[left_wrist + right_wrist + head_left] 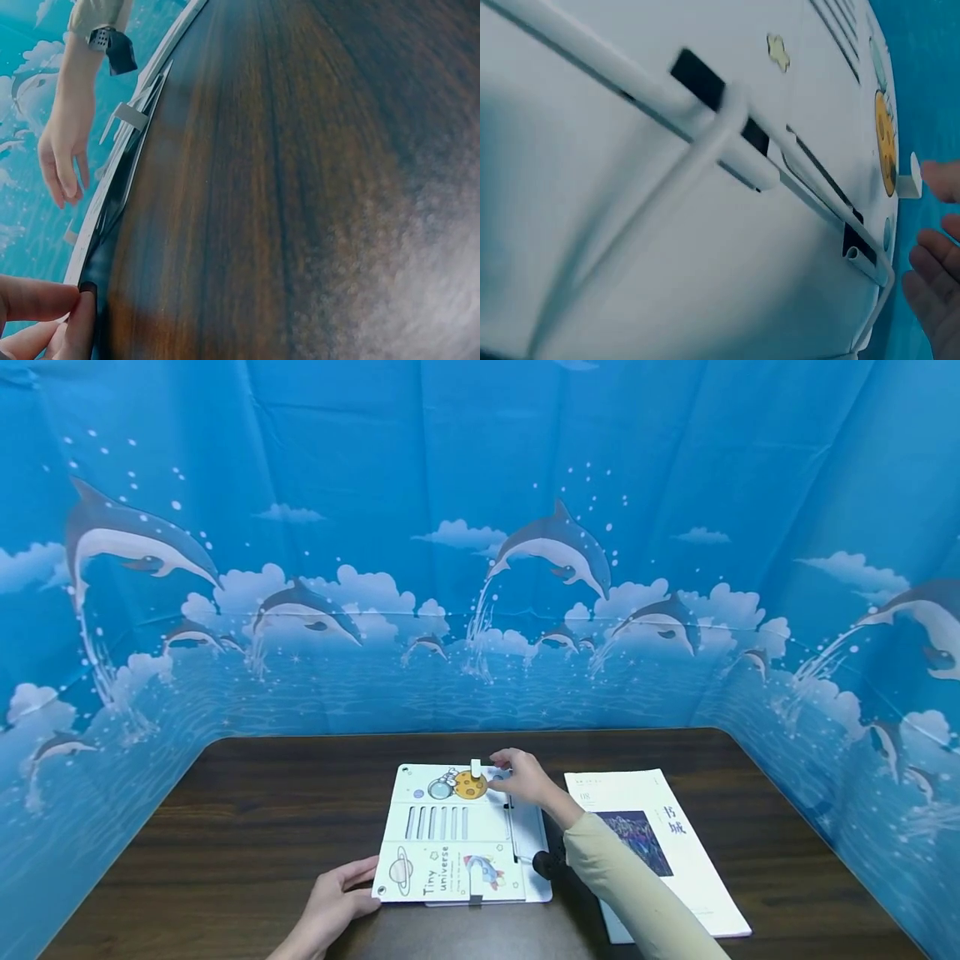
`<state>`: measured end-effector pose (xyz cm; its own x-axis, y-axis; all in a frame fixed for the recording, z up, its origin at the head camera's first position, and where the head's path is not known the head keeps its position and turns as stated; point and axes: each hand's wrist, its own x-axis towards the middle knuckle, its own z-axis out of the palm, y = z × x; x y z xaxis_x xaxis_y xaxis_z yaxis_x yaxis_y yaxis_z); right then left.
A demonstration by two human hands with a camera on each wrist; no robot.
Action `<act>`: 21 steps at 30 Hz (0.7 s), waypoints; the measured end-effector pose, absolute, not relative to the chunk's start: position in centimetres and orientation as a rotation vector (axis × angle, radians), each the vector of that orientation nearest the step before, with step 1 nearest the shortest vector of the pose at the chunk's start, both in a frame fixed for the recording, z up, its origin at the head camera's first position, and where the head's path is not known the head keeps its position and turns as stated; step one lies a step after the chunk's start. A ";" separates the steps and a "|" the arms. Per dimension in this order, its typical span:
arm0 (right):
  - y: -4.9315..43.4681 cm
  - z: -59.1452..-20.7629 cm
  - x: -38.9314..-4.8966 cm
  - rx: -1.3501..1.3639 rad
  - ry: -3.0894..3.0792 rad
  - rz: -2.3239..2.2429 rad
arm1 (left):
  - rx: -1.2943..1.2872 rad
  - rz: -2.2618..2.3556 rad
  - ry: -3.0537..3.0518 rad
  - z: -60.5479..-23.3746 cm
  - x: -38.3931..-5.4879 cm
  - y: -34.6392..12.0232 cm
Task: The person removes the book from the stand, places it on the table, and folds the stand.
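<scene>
A white folding book stand [487, 827] printed with planets, a rocket and "Tiny universe" lies on the dark table in front of me. My left hand [337, 897] pinches its near left corner; in the left wrist view the thumb and fingers [45, 298] close on the edge by a black foot. Above the far right part of the stand is my right hand [525, 778], fingers loosely bent and holding nothing. Its fingertips are beside the small white clip [910, 185] on the far edge. White bent rods [660, 191] cross the stand's back plate in the right wrist view.
Right of the stand, partly behind my right sleeve [630, 877], lies a white magazine [701, 868] with a dark picture. A second clip [132, 115] sits on the stand's near edge. Behind the table [225, 860] hangs a blue dolphin curtain [390, 485].
</scene>
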<state>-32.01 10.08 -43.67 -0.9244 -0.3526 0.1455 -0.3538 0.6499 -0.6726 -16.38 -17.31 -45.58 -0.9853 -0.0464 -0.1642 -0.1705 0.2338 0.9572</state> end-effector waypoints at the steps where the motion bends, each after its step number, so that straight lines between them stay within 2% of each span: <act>1: 10.0 -43.8 -32.2 0.594 -2.857 1.165 | -0.208 1.871 2.386 -45.6 -16.4 -17.3; 11: 8.9 -44.3 -33.2 0.417 -2.949 1.249 | -0.159 1.879 2.372 -45.7 -16.3 -17.5; 21: 8.5 -44.6 -33.8 0.468 -2.936 1.226 | -0.136 1.877 2.372 -45.9 -16.3 -17.5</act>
